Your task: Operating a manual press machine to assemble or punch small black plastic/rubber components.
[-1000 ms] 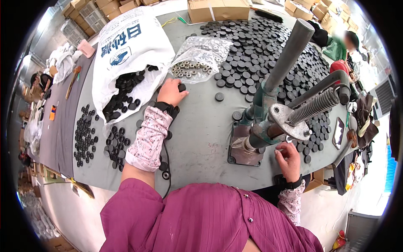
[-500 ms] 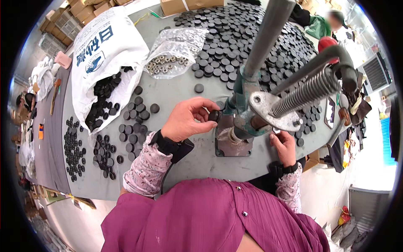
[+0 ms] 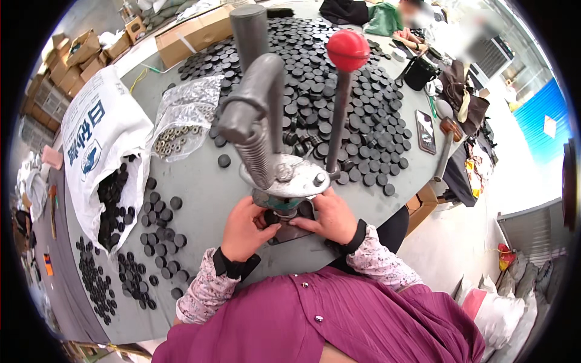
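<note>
Both hands are low at the hand press [image 3: 284, 166], beneath its metal head plate. My left hand [image 3: 247, 228] is closed, thumb and fingers around a small black round cap [image 3: 271, 216] on the left of the press's lower stem. On the other side, my right hand [image 3: 331, 218] pinches another dark round piece [image 3: 305, 210], which looks like the same sort of cap. The press head partly hides the fingertips. Above stands the press's lever with a red ball knob [image 3: 348, 50]; neither hand touches it.
Black round caps [image 3: 363, 115] cover the table's far side, with smaller groups [image 3: 160, 233] at the left. A white sack [image 3: 103, 139] spills dark caps; beside it lies a clear bag of metal rings [image 3: 181, 130]. A phone [image 3: 425, 130] and hammer [image 3: 449, 142] lie right. Another person's hand [image 3: 411, 41] shows far off.
My left hand has carried its black cap in under the press head. My right hand has come from the press's right side to its lower stem. The whole view has turned rightward.
</note>
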Motion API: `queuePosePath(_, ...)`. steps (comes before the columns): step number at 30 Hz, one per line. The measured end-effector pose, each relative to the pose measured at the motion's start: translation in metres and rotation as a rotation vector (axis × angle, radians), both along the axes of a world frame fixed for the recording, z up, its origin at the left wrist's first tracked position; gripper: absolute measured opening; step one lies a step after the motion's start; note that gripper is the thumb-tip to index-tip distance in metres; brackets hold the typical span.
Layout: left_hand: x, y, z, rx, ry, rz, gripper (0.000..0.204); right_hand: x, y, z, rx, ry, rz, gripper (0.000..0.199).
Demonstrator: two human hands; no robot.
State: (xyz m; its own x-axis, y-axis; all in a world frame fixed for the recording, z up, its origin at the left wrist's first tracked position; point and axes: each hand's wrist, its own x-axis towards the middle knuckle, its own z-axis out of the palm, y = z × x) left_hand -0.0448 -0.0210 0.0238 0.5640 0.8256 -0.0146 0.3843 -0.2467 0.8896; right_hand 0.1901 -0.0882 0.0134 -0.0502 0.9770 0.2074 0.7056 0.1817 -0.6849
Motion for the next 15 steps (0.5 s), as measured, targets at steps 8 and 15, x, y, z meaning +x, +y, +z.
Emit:
queuePosePath(8,0.003,-0.005,-0.012,0.047,-0.061,0.081,0.041,-0.006,0.013,-0.007,0.047,-0.011,0.098,0.052)
queuePosePath(15,0.004,-0.004,-0.014,0.074,-0.140,0.050,0.042,0.014,0.017,-0.019,-0.029,0.079,0.074,0.045)
